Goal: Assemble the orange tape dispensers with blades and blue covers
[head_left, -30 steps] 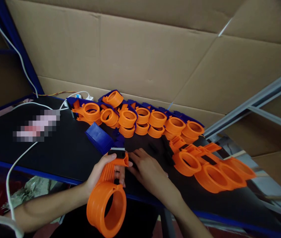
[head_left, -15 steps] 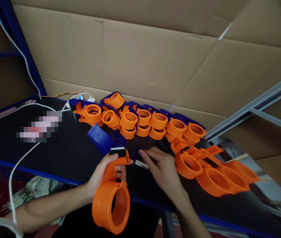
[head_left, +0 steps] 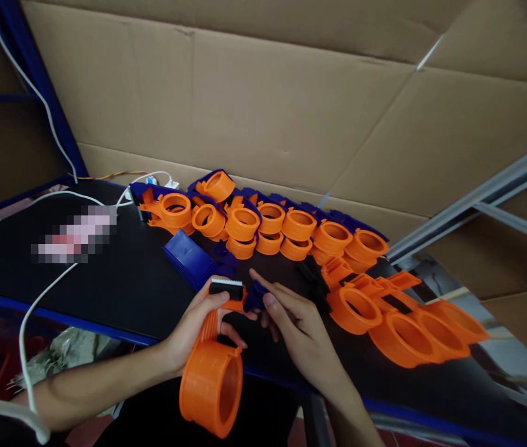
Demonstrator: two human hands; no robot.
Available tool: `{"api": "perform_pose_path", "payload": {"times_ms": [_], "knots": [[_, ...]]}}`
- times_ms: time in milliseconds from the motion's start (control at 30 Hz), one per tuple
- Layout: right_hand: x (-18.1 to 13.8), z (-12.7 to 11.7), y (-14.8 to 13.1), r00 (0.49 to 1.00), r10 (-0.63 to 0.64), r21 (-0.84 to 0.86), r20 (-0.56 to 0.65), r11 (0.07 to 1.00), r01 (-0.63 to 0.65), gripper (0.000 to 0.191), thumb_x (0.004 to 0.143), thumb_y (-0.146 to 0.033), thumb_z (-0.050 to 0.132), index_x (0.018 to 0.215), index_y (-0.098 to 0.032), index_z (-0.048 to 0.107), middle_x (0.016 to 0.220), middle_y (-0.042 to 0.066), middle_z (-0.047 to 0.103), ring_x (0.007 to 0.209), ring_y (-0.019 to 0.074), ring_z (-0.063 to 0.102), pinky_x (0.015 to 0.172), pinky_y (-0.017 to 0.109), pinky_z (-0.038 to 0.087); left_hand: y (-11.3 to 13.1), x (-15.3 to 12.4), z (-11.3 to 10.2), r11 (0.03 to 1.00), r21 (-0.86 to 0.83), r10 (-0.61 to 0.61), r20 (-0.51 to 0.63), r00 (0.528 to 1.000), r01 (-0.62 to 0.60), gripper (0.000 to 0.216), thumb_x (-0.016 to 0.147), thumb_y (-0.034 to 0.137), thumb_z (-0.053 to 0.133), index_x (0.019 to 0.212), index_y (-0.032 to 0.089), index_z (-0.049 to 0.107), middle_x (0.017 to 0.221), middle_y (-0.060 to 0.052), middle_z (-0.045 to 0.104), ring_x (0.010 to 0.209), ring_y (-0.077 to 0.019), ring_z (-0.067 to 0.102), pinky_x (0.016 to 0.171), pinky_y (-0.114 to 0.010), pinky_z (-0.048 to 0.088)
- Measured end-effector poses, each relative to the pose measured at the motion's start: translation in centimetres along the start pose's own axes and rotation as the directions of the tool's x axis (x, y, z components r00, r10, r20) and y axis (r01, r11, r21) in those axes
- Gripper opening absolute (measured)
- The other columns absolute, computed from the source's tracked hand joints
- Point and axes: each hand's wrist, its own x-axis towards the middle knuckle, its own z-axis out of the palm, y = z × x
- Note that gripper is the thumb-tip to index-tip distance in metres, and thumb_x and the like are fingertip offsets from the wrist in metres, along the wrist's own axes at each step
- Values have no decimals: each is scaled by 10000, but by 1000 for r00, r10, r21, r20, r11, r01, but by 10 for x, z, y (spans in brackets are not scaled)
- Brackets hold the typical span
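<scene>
My left hand (head_left: 193, 323) is closed around the handle of an orange tape dispenser (head_left: 202, 394), its ring hanging down toward me. At the dispenser's upper end sits a black piece with a pale toothed blade (head_left: 228, 283), and my left thumb presses on it. A small dark blue plastic part (head_left: 254, 297) is pinched in my right hand (head_left: 303, 329), close against the right side of the dispenser's head. Whether the two touch I cannot tell.
Flat blue plastic pieces (head_left: 189, 256) lie stacked beyond my left hand. Several orange dispensers with blue parts (head_left: 243, 225) stand in rows at the back. More orange bodies (head_left: 405, 338) and black pieces (head_left: 312, 279) lie right. A white cable (head_left: 23, 329) crosses the left side; cardboard (head_left: 254, 105) rises behind.
My right hand has lifted the blue part from the table and brought it left to the dispenser's head. My left hand has turned the dispenser slightly.
</scene>
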Motion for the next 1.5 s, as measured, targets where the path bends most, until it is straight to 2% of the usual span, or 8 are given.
{"api": "perform_pose_path", "payload": {"times_ms": [400, 533, 700, 867, 1100, 1200, 1333, 1500], "knots": [[11, -12, 2, 979, 194, 188, 69, 961, -203, 294, 866, -432, 701, 1000, -170, 701, 601, -64, 489, 428, 54, 440, 353, 152, 313, 4, 2, 0, 992, 18, -123, 68, 990, 122, 325, 888, 397, 574, 1091, 151, 515, 781, -116, 744, 558, -224, 719, 457, -249, 518], [6, -12, -4, 973, 176, 188, 146, 961, -202, 354, 874, -403, 698, 1151, -183, 710, 627, -45, 531, 479, 65, 473, 399, 155, 360, 3, 5, -6, 986, -10, -166, 77, 983, 167, 381, 886, 432, 583, 1122, 133, 562, 837, -124, 758, 575, -214, 723, 496, -258, 529], [-4, -7, 1, 993, 64, 143, 96, 987, -77, 520, 869, -340, 718, 1364, -240, 594, 739, -34, 584, 579, 93, 530, 512, 202, 459, 3, 8, -15, 947, -55, -309, 117, 944, 317, 506, 885, 561, 527, 998, 88, 667, 908, -148, 757, 582, -196, 718, 452, -235, 493], [-7, 1, 16, 974, -221, -183, -56, 961, 208, 518, 915, -288, 673, 1420, -285, 553, 896, 5, 550, 765, 135, 574, 708, 266, 507, 1, 7, -16, 958, -34, -277, 138, 951, 284, 499, 899, 560, 506, 1028, 107, 669, 902, -130, 751, 576, -188, 713, 485, -250, 522], [-14, 15, 19, 922, -380, -468, -73, 830, 304, 687, 998, -224, 501, 1605, -292, 188, 1320, 132, 457, 1194, 239, 504, 981, 411, 482, -1, 6, -11, 984, 2, -177, 151, 972, 179, 412, 901, 490, 540, 1020, 111, 650, 786, -126, 753, 562, -193, 701, 508, -257, 527], [-13, 13, 20, 929, -369, -392, -27, 859, 330, 677, 1002, -178, 490, 1601, -309, 201, 1407, 120, 468, 1278, 225, 489, 1043, 401, 451, -2, 5, -10, 986, 17, -164, 174, 971, 164, 433, 909, 485, 518, 1007, 89, 663, 761, -148, 758, 565, -202, 702, 526, -270, 539], [-9, 4, 24, 915, -397, -208, -79, 904, 374, 527, 959, -175, 600, 1449, -327, 478, 1238, 57, 634, 1127, 192, 597, 951, 330, 496, -2, 4, -10, 981, 45, -194, 210, 958, 188, 478, 904, 511, 496, 1016, 80, 672, 779, -170, 770, 584, -222, 719, 524, -279, 546], [-9, -9, 16, 936, -348, -181, -54, 925, 333, 505, 936, -234, 660, 1421, -296, 532, 1138, 50, 680, 1005, 186, 619, 895, 323, 508, -1, 4, -6, 984, 69, -169, 86, 982, 163, 403, 917, 483, 500, 1001, 108, 621, 580, -105, 715, 466, -198, 677, 444, -227, 481]]}}
